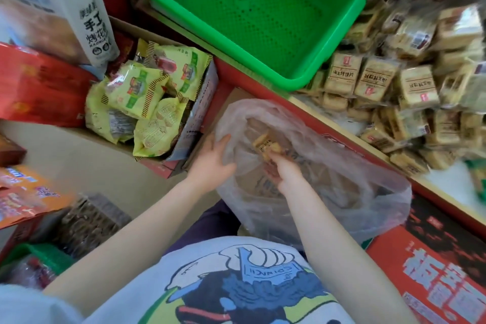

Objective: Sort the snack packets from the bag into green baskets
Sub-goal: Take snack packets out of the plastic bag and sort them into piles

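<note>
We are in a shop corner packed with red boxes and snacks. Closest to us, both bare arms reach forward over a white shirt with a picture on it. A thin clear plastic bag [310, 166] sits in front of us, resting on a red box [431, 268]. Our right hand [285, 172] is inside the bag's mouth, fingers curled round a tan snack packet [265, 146] that sticks up out of the hand. Our left hand [214, 166] is at the bag's left edge, thumb and fingers pinching the plastic to hold the mouth wide.

To the left, an open cardboard box [194, 123] holds yellow-green packets [136, 89]. Orange packets [23, 194] lie near the left edge. Further away, to the right, a big heap of tan packets [410, 87] lies on a white shelf with a red edge. Farthest off, at the top, a green basket [263, 8] sits tilted, with nothing in the part we can see. A white bag with black writing [89, 21] stands at the far left.
</note>
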`<state>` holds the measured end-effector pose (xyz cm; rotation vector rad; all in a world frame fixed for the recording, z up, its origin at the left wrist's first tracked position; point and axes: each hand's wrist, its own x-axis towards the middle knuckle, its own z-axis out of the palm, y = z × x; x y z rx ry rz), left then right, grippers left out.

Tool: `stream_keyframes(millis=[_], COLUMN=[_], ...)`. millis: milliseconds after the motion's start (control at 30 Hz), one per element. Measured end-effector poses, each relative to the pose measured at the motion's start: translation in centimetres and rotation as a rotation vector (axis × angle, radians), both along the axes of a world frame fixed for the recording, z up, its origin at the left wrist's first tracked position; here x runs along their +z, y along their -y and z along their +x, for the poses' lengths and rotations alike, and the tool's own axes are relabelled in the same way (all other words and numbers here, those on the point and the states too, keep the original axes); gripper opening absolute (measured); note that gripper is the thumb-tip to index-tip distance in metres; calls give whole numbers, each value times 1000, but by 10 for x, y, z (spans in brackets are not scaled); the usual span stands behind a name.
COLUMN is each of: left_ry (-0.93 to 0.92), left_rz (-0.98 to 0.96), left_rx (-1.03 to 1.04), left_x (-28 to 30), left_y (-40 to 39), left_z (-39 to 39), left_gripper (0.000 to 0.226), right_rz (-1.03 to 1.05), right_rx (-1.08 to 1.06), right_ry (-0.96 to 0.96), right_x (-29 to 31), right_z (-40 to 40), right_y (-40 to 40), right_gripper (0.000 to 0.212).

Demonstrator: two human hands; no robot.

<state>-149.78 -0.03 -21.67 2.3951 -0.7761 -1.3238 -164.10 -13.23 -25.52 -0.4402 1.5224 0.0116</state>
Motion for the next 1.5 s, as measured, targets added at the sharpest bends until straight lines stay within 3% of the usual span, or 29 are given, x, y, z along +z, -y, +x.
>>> stream_keyframes(millis=[133, 300, 433, 567, 700, 767, 933, 1033, 1133, 1233, 1367, 1500], left_ry=[110, -424, -585, -444, -405, -372, 146, 258, 234, 236, 244, 270], left_rz=[-130, -360, -419, -430, -435, -466, -338, -231, -153, -131, -118, -110], left_rx=[-50, 147, 182, 66, -13, 13, -337, -554, -616, -636, -651, -656], left_x=[43, 104, 143, 169, 183, 179, 142, 127, 120, 117, 115, 120], left_y=[26, 84, 137, 187, 229, 247, 279, 291, 298, 297, 294, 297], left_z=[-14, -60, -107, -146, -180, -188, -166, -159, -162, -164, -165, -169], left_gripper=[67, 35, 24, 19, 28, 30, 57, 65, 67, 69, 70, 69], right_rz=[-119, -413, -741, -985, -1003, -1016, -1114, -1152, -1156, -1066, -1018, -1091], right_rx=[134, 138, 245, 515, 684, 671, 534, 456, 501, 641, 757, 657], right_ry=[100, 306, 202, -130, -316, -350, -328, -496, -618, -582, -490, -423], right_x=[67, 154, 194, 212, 216, 213, 204, 197, 186, 172, 166, 181], right_z=[-43, -100, -148, -193, -219, -226, -212, -186, -169, -164, -170, -185], right_y=[0, 20, 42, 71, 107, 133, 210, 254, 289, 312, 308, 284], right_gripper=[31, 33, 42, 71, 62, 58, 30, 38, 42, 53, 52, 51])
